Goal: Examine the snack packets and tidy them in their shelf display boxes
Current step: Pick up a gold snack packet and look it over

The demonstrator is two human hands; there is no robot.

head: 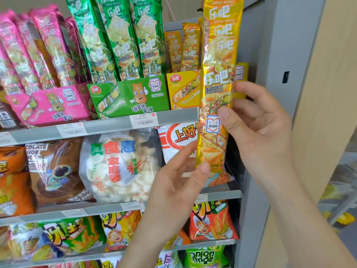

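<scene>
While the long, narrow yellow foil snack packet [218,55] stands upright in both hands, just in front of its own box on the top shelf, the step in hand looks to be the examining, and that wants a light grip. The right hand [258,132] clasps the packet a little below its middle, thumb [225,115] flat on the printed face and fingers curled behind. The left hand [173,186] pinches the bottom end, thumb on the front and fingers at the back.

To check it well I would turn it slowly about its long axis, press on the seals rather than the brittle filling, and look at both ends before lowering it bottom first into the box.

The packet is glossy, with white characters repeated down its length, pictures of square crisps and a heart badge by the right thumb. The film looks lightly wrinkled, but I see no tear.

Behind it stands the yellow cardboard display box [182,89], holding a few matching yellow packets [181,49] upright. To the left sit a green cardboard box [131,95] of green packets [116,39] and a pink cardboard box [52,105] of pink packets [25,49], whose tops lean left.
</scene>
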